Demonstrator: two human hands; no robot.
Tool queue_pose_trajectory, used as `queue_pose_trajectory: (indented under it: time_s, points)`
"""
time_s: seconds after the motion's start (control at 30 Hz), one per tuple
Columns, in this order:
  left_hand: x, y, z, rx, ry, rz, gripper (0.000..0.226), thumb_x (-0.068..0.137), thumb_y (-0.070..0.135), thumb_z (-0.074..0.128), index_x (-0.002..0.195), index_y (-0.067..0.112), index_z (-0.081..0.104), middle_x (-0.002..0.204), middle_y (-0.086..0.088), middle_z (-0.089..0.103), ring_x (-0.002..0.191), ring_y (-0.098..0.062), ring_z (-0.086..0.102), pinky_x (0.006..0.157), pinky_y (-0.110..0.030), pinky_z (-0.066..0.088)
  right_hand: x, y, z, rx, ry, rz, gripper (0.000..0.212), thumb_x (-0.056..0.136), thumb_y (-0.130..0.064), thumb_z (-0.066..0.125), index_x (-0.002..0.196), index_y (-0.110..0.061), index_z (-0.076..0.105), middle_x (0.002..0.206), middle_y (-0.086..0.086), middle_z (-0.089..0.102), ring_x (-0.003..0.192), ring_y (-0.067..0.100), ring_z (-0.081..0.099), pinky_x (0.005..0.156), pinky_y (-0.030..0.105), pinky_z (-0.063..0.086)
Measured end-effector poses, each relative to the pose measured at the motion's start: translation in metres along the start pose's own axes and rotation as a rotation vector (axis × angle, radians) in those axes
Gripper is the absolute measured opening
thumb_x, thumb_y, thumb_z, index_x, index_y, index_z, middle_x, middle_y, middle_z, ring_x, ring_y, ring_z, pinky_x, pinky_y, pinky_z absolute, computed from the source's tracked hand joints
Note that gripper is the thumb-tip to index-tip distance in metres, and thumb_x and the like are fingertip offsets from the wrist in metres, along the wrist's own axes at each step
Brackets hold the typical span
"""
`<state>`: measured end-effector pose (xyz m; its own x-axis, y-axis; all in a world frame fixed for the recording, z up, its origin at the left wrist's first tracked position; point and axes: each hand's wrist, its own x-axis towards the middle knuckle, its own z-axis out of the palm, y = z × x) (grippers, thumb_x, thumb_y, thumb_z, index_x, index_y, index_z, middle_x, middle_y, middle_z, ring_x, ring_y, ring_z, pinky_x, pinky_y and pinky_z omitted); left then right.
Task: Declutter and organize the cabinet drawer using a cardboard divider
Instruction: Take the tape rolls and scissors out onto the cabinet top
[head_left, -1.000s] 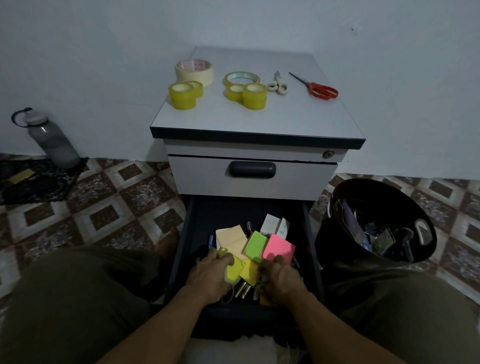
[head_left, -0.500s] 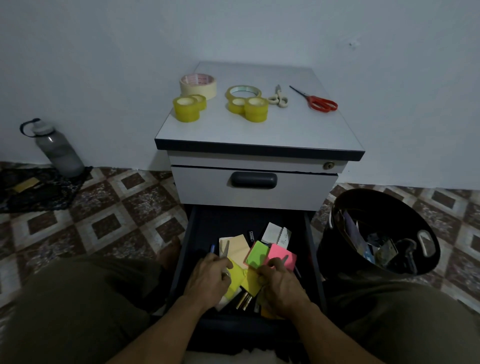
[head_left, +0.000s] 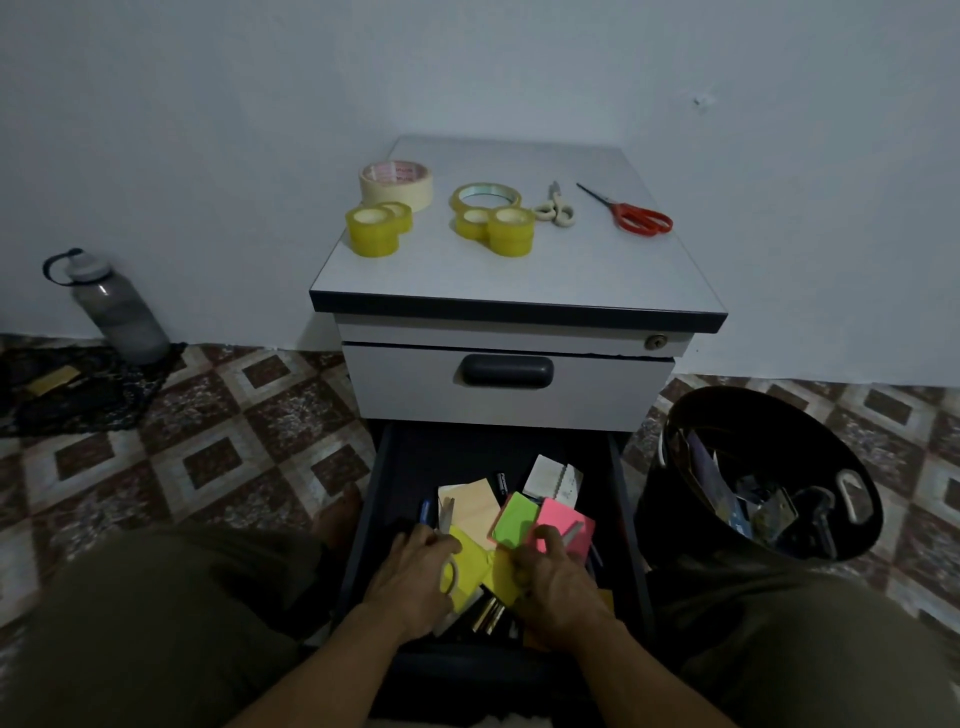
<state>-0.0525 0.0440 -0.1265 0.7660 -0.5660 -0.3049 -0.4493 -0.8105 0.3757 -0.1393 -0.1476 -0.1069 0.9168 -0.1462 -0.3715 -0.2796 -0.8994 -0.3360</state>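
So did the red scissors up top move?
No. The red scissors lie in the same spot on the cabinet top, just right of the cream scissors. Only the camera shifted.

We see a dim, bluish, underexposed scene in which the wall and cabinet top catch the most soft light, the open drawer and bin sink into murky shadow, fine detail smears, and lines bow near the edges.

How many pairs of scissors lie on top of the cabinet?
2: a small pale-handled pair beside the tape rolls, and a red-handled pair right of it. None hidden there.
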Motion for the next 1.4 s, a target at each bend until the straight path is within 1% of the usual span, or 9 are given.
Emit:
queue_pose_trajectory:
  time_s: [0.17,0.3,0.43,0.53,0.63,0.8,0.97,1.17,1.4]
  points:
    - [0.002,-0.003,0.003,-0.056,0.024,0.011,0.066,0.082,0.024,0.074,0.142,0.029,0.048,0.138,0.003,0.039,0.127,-0.023,0.038,0.103,-0.033,0.041,-0.002,-0.003,0.001,0.018,0.038,-0.010,0.037,0.096,-0.021,0.058,0.132,-0.017,0.053,0.156,0.009,0.013,0.129,0.031,0.042,0.108,0.039,0.045]
    - [0.001,-0.005,0.004,-0.149,0.045,0.025,0.063,0.078,0.026,0.076,0.137,0.028,0.054,0.133,0.004,0.043,0.124,-0.020,0.041,0.103,-0.030,0.040,-0.003,-0.001,0.004,0.055,0.092,-0.032,0.037,0.094,-0.017,0.058,0.131,-0.016,0.054,0.154,0.008,0.020,0.126,0.029,0.045,0.105,0.036,0.046]
    - [-0.002,-0.002,0.002,-0.222,0.096,0.050,0.059,0.072,0.029,0.076,0.129,0.034,0.059,0.123,0.009,0.046,0.115,-0.016,0.047,0.099,-0.032,0.044,-0.002,0.000,0.000,0.159,0.159,-0.032,0.038,0.084,-0.023,0.066,0.121,-0.017,0.060,0.132,0.003,0.040,0.115,0.026,0.052,0.093,0.032,0.051]
    - [-0.003,0.002,-0.004,-0.299,0.123,0.040,0.056,0.071,0.029,0.078,0.123,0.034,0.061,0.115,0.010,0.046,0.108,-0.014,0.050,0.095,-0.030,0.046,-0.004,-0.003,-0.008,0.273,0.191,-0.034,0.029,0.077,-0.013,0.067,0.105,-0.019,0.066,0.112,-0.002,0.050,0.098,0.015,0.055,0.073,0.009,0.044]
    - [-0.005,0.004,-0.011,-0.355,0.129,0.034,0.052,0.070,0.029,0.078,0.119,0.037,0.061,0.112,0.010,0.045,0.108,-0.014,0.050,0.094,-0.031,0.047,-0.006,-0.006,-0.015,0.350,0.218,-0.038,0.027,0.075,-0.006,0.069,0.089,-0.027,0.059,0.101,-0.008,0.050,0.090,0.009,0.053,0.065,0.003,0.039]
    - [-0.012,0.011,-0.028,-0.395,0.142,0.046,0.046,0.069,0.030,0.078,0.106,0.045,0.056,0.108,0.010,0.042,0.107,-0.015,0.047,0.092,-0.029,0.046,-0.011,-0.013,-0.023,0.355,0.243,-0.094,0.027,0.076,-0.014,0.073,0.100,-0.023,0.067,0.102,-0.006,0.049,0.093,0.012,0.054,0.072,0.006,0.042]
    - [-0.022,0.027,-0.068,-0.408,0.176,0.051,0.044,0.071,0.033,0.080,0.106,0.044,0.057,0.107,0.010,0.042,0.105,-0.011,0.048,0.085,-0.024,0.046,-0.011,-0.026,-0.056,0.314,0.309,-0.156,0.034,0.077,-0.025,0.072,0.110,-0.021,0.070,0.108,-0.002,0.048,0.098,0.017,0.053,0.084,0.025,0.047]
    - [-0.042,0.049,-0.132,-0.323,0.265,0.110,0.044,0.070,0.038,0.081,0.107,0.043,0.058,0.105,0.013,0.043,0.096,-0.005,0.048,0.069,-0.015,0.038,-0.038,-0.037,-0.110,0.355,0.477,-0.251,0.022,0.065,-0.038,0.061,0.087,-0.035,0.062,0.099,-0.010,0.047,0.090,0.013,0.052,0.077,0.030,0.048]
    - [-0.082,0.080,-0.201,-0.290,0.284,0.225,0.045,0.069,0.045,0.083,0.107,0.047,0.060,0.101,0.016,0.047,0.087,0.001,0.052,0.065,-0.012,0.039,-0.087,-0.049,-0.162,0.379,0.601,-0.358,0.023,0.070,-0.039,0.061,0.092,-0.032,0.063,0.101,-0.016,0.045,0.090,0.003,0.051,0.076,0.020,0.046]
